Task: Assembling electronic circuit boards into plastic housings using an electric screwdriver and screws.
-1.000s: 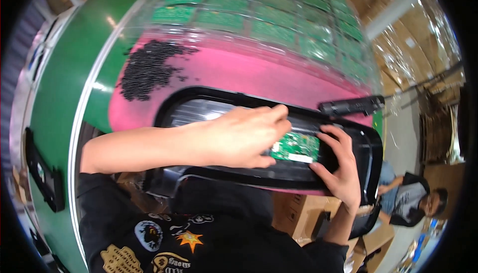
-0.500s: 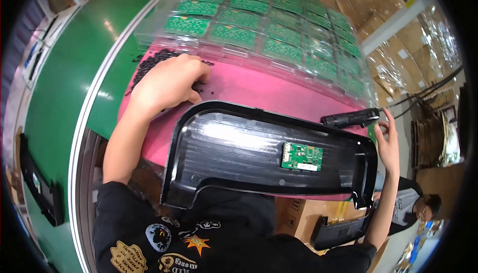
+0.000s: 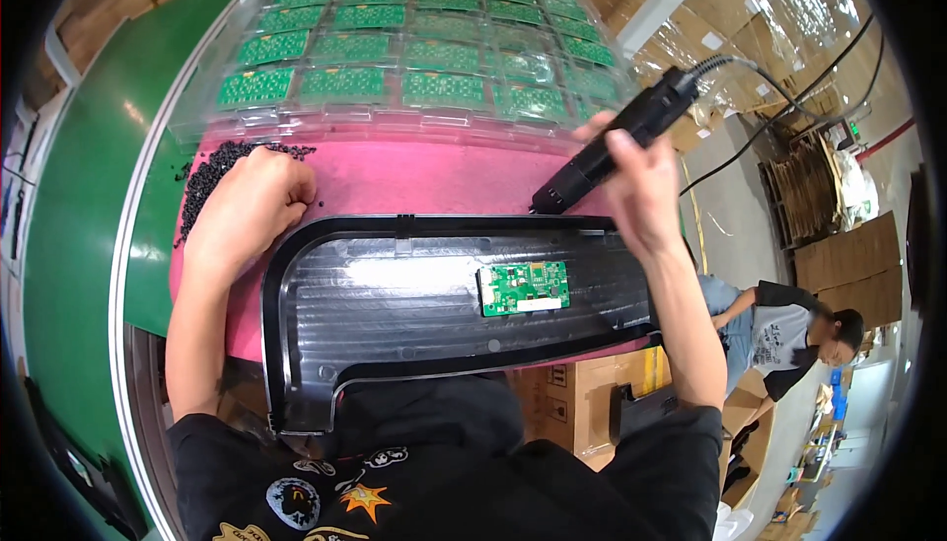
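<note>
Left hand (image 3: 249, 208) curled, fingertips pinching in black screw pile (image 3: 212, 174) on pink mat (image 3: 414, 181). Right hand (image 3: 636, 181) gripping black electric screwdriver (image 3: 617, 146), tip just above black plastic cover (image 3: 414, 309) w/ green circuit board (image 3: 524, 288).

Vantage: worn on the person's head, directly above the black plastic panel (image 3: 434, 304).
Facing: steeply downward and forward, across the panel.
Nearness: close; the panel fills the picture's middle.
Lens: fisheye, edges bending beyond the panel.
</note>
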Available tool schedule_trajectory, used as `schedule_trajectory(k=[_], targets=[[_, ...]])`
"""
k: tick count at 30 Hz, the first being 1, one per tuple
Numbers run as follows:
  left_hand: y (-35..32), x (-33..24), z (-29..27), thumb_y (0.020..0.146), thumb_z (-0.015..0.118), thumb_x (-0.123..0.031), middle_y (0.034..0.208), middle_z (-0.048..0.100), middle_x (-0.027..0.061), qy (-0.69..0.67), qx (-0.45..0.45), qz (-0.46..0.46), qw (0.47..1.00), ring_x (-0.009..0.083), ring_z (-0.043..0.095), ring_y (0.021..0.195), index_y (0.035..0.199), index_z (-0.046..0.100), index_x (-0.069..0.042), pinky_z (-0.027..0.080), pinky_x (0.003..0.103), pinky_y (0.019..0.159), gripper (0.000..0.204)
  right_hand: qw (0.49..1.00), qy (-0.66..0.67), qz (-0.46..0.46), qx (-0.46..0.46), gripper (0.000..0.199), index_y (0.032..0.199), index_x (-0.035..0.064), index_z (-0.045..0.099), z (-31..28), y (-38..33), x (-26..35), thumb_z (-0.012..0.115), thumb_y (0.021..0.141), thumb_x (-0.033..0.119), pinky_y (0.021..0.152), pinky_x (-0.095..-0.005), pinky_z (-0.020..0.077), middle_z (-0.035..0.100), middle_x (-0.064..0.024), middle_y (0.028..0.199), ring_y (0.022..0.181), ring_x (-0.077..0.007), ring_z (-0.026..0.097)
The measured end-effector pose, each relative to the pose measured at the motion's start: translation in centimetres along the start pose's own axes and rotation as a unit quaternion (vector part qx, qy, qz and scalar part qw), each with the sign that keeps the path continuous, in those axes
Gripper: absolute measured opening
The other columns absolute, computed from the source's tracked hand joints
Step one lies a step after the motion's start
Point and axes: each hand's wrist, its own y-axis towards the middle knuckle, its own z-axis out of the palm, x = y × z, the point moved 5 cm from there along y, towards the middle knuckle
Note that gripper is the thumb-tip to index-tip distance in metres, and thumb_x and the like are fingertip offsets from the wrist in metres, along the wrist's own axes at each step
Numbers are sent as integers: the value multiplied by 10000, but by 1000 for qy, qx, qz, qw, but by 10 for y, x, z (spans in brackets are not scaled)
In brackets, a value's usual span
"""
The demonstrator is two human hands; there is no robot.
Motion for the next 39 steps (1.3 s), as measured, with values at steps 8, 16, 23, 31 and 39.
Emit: schedule_trajectory(k=[8,16,23,31,39], targets=[[-6,-15,0,635,656,71,748,651,185,105,-56,4,993,347,655,721,801,677,40,521,399,674,170,983,178,-42,-31,311,1253,108,466,13,-14,28,496,996,281,920,-439,435,520,-23,872,866,-180,519],[19,-46,-18,628,641,87,743,647,168,32,24,-17,999,232,639,645,789,675,47,513,329,619,169,954,279,-105,14,332,1134,107,542,30,-56,70,487,982,397,722,-293,367,418,47,666,616,-87,397],[29,-172,-15,728,736,28,798,690,71,-337,98,255,901,154,659,729,833,698,10,529,276,654,114,932,329,-153,18,408,1133,90,552,53,-71,75,518,946,451,637,-267,364,401,58,625,531,-64,373],[36,-151,-7,774,706,70,850,696,79,-489,94,131,857,147,672,790,856,681,30,546,260,717,95,928,292,-219,72,367,1115,90,473,58,-84,89,537,942,407,651,-301,379,437,36,633,543,-81,423],[30,-158,11,733,769,38,833,702,74,-401,101,219,884,154,691,753,913,673,12,560,269,698,205,932,252,-253,64,364,1071,121,454,68,-94,97,633,872,368,666,-304,407,490,37,621,530,-85,464]])
